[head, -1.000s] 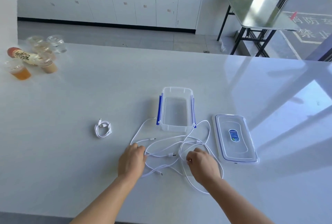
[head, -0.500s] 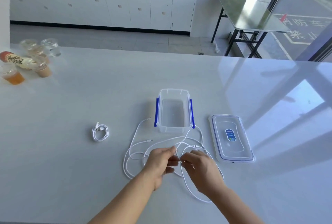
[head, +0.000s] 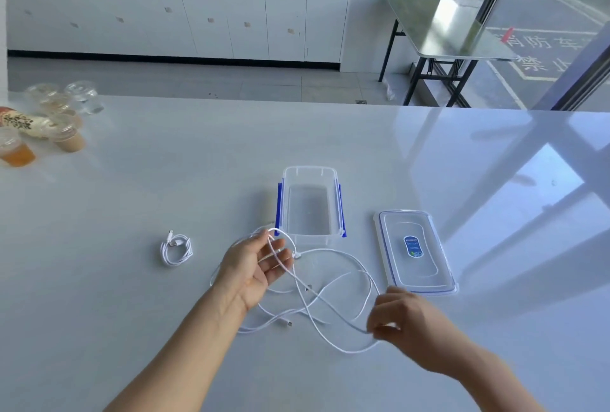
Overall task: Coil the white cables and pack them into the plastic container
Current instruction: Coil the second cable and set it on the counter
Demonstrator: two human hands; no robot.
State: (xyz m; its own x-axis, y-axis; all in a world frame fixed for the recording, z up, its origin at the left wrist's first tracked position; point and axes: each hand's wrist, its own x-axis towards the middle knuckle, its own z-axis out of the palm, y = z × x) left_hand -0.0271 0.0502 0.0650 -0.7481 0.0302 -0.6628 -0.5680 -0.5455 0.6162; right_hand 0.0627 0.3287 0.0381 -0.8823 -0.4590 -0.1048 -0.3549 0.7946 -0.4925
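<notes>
left hand (head: 255, 266) open palm-up, loose white cable (head: 330, 250) draped over its fingers (head: 279, 271), right hand (head: 406, 326) pinching a strand, tangle at bench (head: 132, 197) centre just in front of plastic container (head: 310, 169); I'd wind even loops, untwisting as fed

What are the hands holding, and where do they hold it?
The right hand pinches the white cable partway along its length; a loop of it lies over the fingers of the left hand.

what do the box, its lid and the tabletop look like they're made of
Box: clear, faintly frosted plastic; you see through its walls. Its blue clips look like opaque plastic. Lid: the same clear plastic, with a label. Tabletop: glossy white, perhaps stone or laminate; window reflections show on it.
</notes>
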